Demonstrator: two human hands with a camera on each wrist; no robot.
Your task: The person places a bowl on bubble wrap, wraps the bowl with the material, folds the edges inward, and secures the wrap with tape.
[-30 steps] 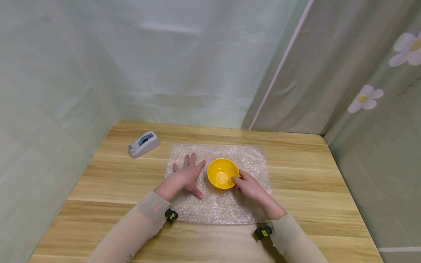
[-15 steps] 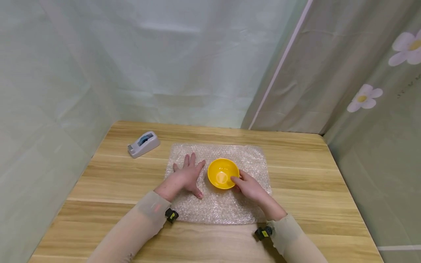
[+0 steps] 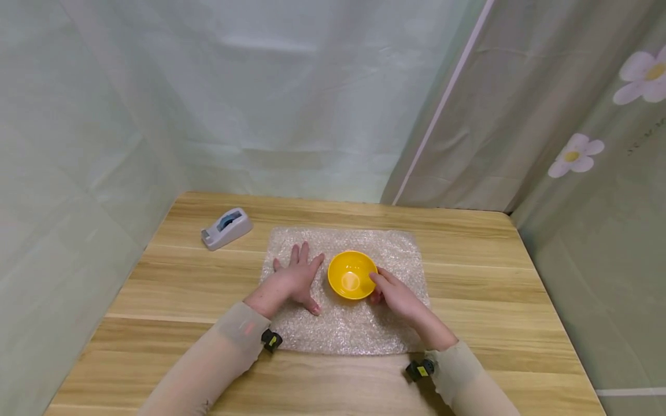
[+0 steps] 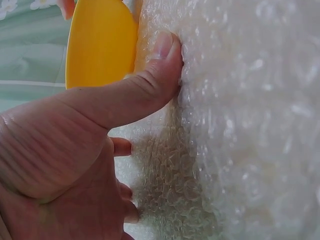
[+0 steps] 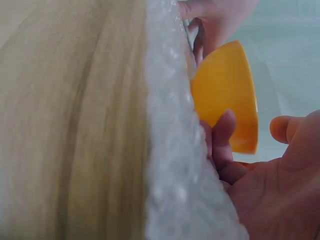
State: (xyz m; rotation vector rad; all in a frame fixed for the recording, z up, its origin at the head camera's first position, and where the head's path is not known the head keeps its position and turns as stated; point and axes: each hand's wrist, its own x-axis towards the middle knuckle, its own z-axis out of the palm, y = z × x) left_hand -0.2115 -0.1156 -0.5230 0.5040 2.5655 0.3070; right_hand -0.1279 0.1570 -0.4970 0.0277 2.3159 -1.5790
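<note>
A yellow bowl [image 3: 351, 275] stands upright on a sheet of bubble wrap [image 3: 359, 335], a little right of the sheet's middle. My left hand [image 3: 296, 280] presses on the wrap left of the bowl, its fingers spread and thumb [image 4: 162, 60] flat on the bubbles. At the bowl's right side is my right hand [image 3: 394, 294]. In the right wrist view its thumb [image 5: 282, 129] stands apart from the rim, and its bent fingers [image 5: 223, 130] lie low by the bowl's wall. Whether those fingertips touch the wall is hard to tell.
A pale tape dispenser [image 3: 227, 228] with a blue roll sits at the back left of the wooden table [image 3: 484, 300]. Curtains [image 3: 312, 104] hang behind the table and along both sides.
My right hand has drawn slightly to the right, and its thumb has come off the bowl's rim. The left hand, bowl and bubble wrap look the same.
</note>
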